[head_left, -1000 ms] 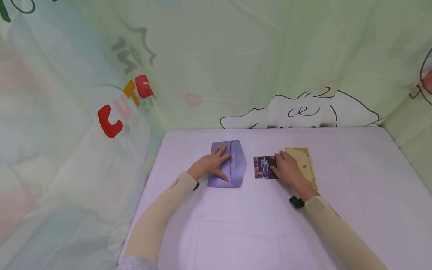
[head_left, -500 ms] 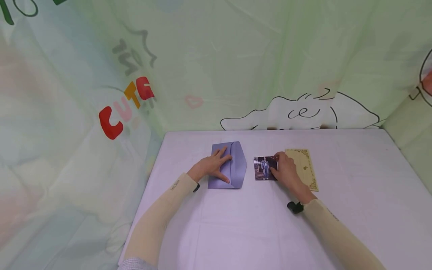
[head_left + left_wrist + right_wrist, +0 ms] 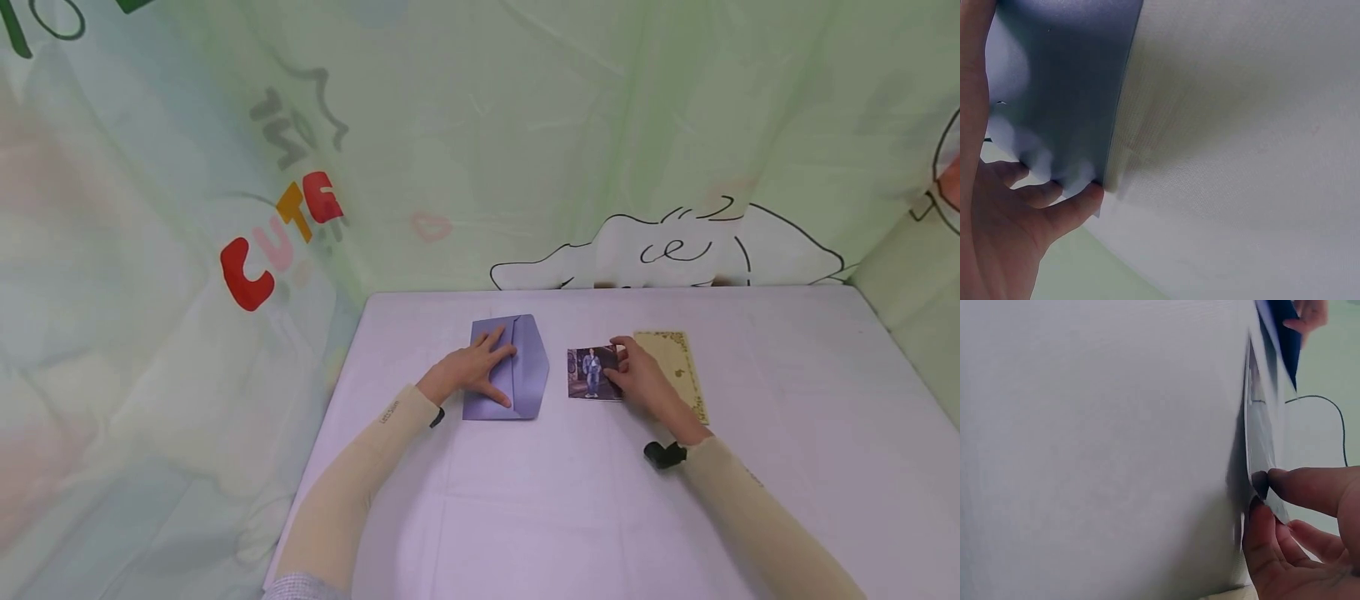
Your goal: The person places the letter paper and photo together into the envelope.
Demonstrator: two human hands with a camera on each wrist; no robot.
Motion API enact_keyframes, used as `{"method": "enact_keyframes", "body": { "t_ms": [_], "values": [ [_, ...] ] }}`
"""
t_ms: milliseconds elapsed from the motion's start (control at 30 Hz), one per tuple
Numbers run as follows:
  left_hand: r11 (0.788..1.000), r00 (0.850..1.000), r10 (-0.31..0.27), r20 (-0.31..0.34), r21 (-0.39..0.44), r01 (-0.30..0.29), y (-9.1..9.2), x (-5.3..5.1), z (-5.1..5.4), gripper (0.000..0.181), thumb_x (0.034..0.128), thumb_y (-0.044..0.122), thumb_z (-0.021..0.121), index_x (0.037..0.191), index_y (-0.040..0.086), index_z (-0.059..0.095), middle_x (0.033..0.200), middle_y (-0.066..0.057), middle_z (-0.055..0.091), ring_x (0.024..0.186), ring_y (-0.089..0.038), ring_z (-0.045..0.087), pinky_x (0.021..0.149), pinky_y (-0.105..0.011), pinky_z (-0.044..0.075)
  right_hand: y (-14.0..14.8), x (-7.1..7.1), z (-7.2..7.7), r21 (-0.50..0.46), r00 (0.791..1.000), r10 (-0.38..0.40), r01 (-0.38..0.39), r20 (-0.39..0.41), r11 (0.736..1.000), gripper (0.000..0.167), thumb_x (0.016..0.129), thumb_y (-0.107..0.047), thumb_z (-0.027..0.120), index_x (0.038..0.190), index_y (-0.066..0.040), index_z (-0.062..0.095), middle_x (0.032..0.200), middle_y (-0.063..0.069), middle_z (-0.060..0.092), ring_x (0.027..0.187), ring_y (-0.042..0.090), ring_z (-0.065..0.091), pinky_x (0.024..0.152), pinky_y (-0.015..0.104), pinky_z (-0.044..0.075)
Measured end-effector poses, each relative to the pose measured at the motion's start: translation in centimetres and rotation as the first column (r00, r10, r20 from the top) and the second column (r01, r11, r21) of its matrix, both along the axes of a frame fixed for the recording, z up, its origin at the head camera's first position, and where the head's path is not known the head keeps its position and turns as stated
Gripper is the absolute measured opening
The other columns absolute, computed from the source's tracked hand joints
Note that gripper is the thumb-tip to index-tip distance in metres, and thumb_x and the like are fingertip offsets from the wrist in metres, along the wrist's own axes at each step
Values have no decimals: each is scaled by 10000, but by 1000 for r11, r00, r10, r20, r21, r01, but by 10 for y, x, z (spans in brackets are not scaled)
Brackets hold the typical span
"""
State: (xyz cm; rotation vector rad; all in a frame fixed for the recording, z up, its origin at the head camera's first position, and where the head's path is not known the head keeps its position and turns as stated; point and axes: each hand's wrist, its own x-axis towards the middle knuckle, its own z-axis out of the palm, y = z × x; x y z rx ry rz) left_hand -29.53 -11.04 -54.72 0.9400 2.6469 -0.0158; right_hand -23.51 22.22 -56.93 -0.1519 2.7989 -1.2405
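Note:
The purple envelope (image 3: 531,367) lies on the table with its flap spread to the right. My left hand (image 3: 471,367) rests on it, fingers spread apart; the left wrist view shows fingertips at the edge of the envelope (image 3: 1072,81). To the right, a small photo (image 3: 588,375) of a standing person is pinched at its right edge by my right hand (image 3: 647,385). In the right wrist view the photo (image 3: 1261,434) is seen nearly edge-on between thumb and fingers of the right hand (image 3: 1310,544).
A cream card (image 3: 678,367) with an ornate gold border lies just behind and right of my right hand, partly covered by it. The table (image 3: 525,517) has a pale cloth. Printed fabric (image 3: 480,142) hangs behind and at the left.
The photo and my right hand have shifted slightly to the right, and the fingers now pinch the photo's edge. My left hand has stayed on the envelope.

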Motion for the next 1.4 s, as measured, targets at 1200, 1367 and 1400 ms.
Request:
{"method": "enact_keyframes", "body": {
  "t_ms": [1200,1367,1400],
  "values": [
    [1000,1000,9,-10,20,-8,0,-5,-2,1061,686,800,717,1541,338,293,1706,-126,11,1547,-409,161,1050,-573,464,-33,-24,17,-361,990,139,-124,16,924,603,932,-26,683,1438,106,382,1150,382,565,931,220,672,724,166,518],
    [1000,1000,12,14,23,-13,0,-3,-2,1077,686,796,722,1554,335,281,1706,-125,-10,1547,-419,147,1053,-582,457,-45,-28,11,-315,989,143,-130,18,940,579,939,-36,680,1429,95,400,1134,355,583,957,307,678,731,175,512],
    [1000,1000,12,13,18,-13,-1,-3,-3,1079,685,802,717,1555,338,277,1707,-123,-15,1547,-418,146,1051,-580,459,-47,-29,10,-305,990,140,-127,19,944,574,938,-39,683,1428,85,410,1130,343,590,965,328,676,738,186,514]
  ]
}}
